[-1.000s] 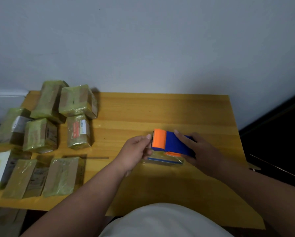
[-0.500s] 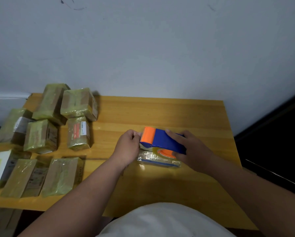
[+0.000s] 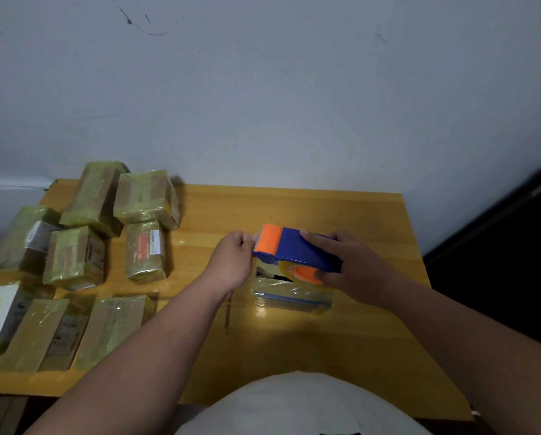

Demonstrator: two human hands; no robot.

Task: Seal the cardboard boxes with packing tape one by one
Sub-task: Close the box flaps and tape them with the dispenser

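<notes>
A blue and orange tape dispenser (image 3: 289,248) hovers above the wooden table (image 3: 310,211) near its middle. My right hand (image 3: 354,266) grips the dispenser's body from the right, thumb on top. My left hand (image 3: 233,262) pinches the tape end at the dispenser's orange front edge. Under the dispenser lies a small flat box (image 3: 291,298) wrapped in shiny tape, with a blue stripe along its near side. The tape roll (image 3: 303,273) is partly hidden by my right fingers.
Several tape-wrapped cardboard boxes (image 3: 74,259) crowd the table's left part, some stacked at the back left (image 3: 146,197), others flat near the front edge (image 3: 112,328). A grey wall rises behind the table. A dark gap lies past the table's right edge.
The dispenser rose slightly off the small box. My left hand closed in on its orange front edge and now pinches the tape end.
</notes>
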